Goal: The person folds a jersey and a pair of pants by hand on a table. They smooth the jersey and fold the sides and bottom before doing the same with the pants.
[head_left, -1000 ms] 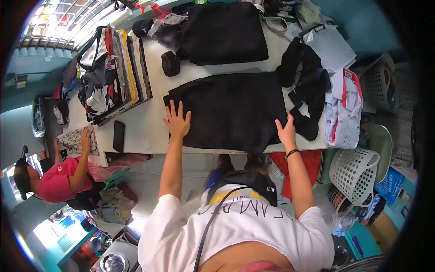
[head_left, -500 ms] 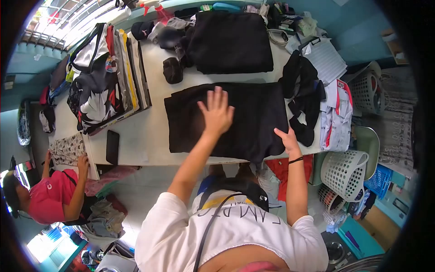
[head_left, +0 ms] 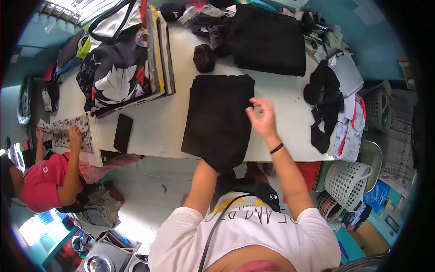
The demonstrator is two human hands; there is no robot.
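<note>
A black cloth (head_left: 219, 113), folded to a narrow shape, lies on the white table (head_left: 281, 140), its near end drooping over the front edge. My left hand is hidden under that near end; only the forearm shows. Beside the cloth's right edge, my right hand (head_left: 263, 118) is raised with its fingers apart and nothing in them. Beyond the cloth are a folded black stack (head_left: 267, 41) and a small black bundle (head_left: 204, 58).
Folded shirts (head_left: 120, 77) and a phone (head_left: 123, 133) lie to the left. Black straps (head_left: 322, 102), white-red clothes (head_left: 349, 131) and a white basket (head_left: 346, 183) are at the right. A person in red (head_left: 50, 181) handles patterned fabric (head_left: 72, 131) at far left.
The black cloth has been folded over from the right and is now about half as wide. My left hand has gone under its near end. My right hand has let go of it. The view has shifted.
</note>
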